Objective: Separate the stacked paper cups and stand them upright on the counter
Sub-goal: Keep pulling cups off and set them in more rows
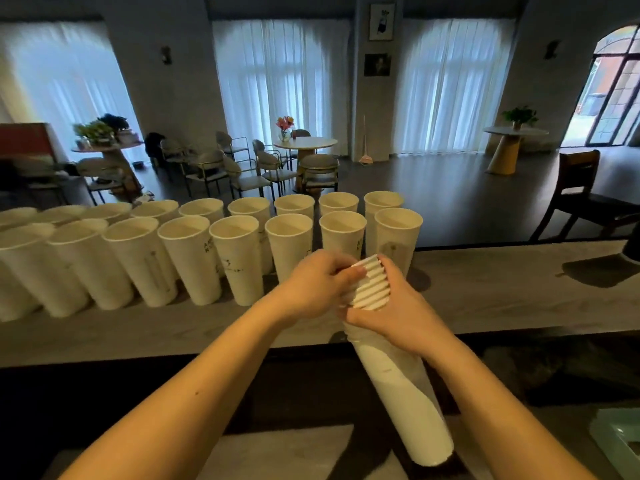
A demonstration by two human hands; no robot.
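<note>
A stack of nested white paper cups lies tilted over the counter's near edge, its rims pointing away from me and its base toward me. My right hand is wrapped around the stack just below the rims. My left hand pinches the topmost rim with thumb and fingers. Several separated cups stand upright in two rows on the grey counter; the one furthest right stands just behind my hands.
The rows of upright cups run from the counter's left end to its middle. A dark object stands at the counter's right end. Beyond the counter lies a room with tables and chairs. A pale green box sits at the lower right.
</note>
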